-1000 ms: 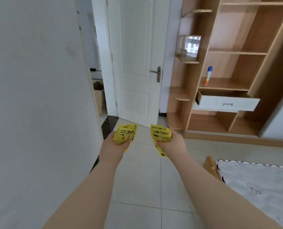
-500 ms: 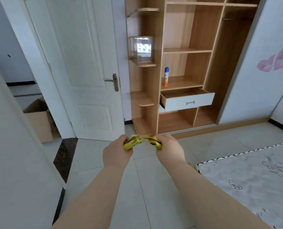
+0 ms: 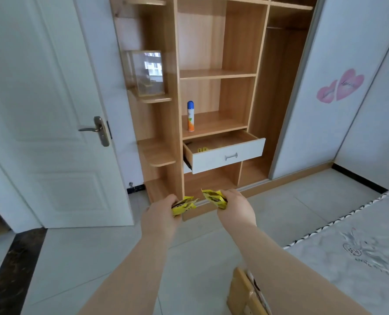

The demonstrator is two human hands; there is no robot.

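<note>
**Both hands grip yellow packets, open drawer ahead**

Left hand (image 3: 160, 214): fingers (image 3: 172, 199) curled round the left packet (image 3: 184, 205), which pokes out past the fingertips toward the other hand. Right hand (image 3: 236, 209): fingers (image 3: 226, 193) curled round the right packet (image 3: 214, 197), free end pointing up and inward. The packet tips are near each other but apart. I read the one-per-hand hold as a carry. Arms are out front and the packets sit at the fingertip end, so each could be dropped without regripping.

Packets: small yellow sachets with dark print, crumpled by the grip. The text is too blurred to read. I can't tell whether they are sealed or how full they are.

Ahead of the fingers, the white-fronted drawer (image 3: 228, 155) stands pulled out of the wooden wardrobe (image 3: 239, 53). A yellow item (image 3: 202, 149) lies inside at its left end and looks like the same kind of packet. So I judge these go in the drawer.

On the shelf just over the drawer, a spray can (image 3: 190, 116) stands upright. Farther left of the fingers is a glass box (image 3: 147, 72) on a side shelf, then the white door (image 3: 52, 110). Right of the fingers is a panel with pink heart stickers (image 3: 341, 88). Below the right wrist, a cardboard box (image 3: 245, 292) sits on the tiled floor (image 3: 200, 258), beside a mattress (image 3: 359, 246).
</note>
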